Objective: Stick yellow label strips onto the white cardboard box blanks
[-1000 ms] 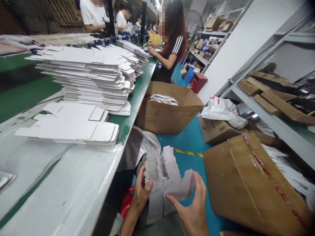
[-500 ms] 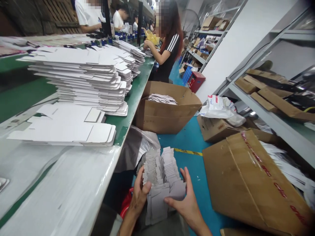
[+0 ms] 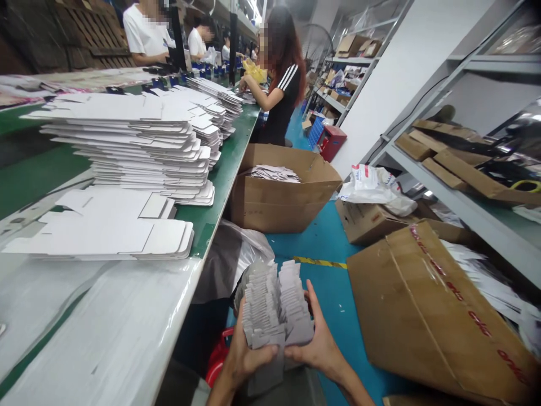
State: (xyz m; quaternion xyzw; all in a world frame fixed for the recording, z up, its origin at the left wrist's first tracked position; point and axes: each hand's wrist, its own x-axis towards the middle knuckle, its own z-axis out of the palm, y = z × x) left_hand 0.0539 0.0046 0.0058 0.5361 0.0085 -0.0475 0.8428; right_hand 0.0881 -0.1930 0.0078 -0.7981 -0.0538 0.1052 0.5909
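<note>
Low in the middle of the view, both my hands grip a thick bundle of small grey die-cut cardboard pieces held in my lap. My left hand wraps the bundle's left side, thumb across its front. On the right side my right hand presses in, fingers curled up against it. Both hands are closed on the bundle. The nearest pieces stick out below the thumbs.
A green work table at left carries tall stacks of flat white carton blanks. Open brown boxes stand on the blue floor: one ahead, one tilted at right. A person in black works further along. Metal shelving lines the right.
My right hand closed in from an open pose onto the bundle's right side. The loose front pieces were squared back into the bundle, and my left thumb moved across the front.
</note>
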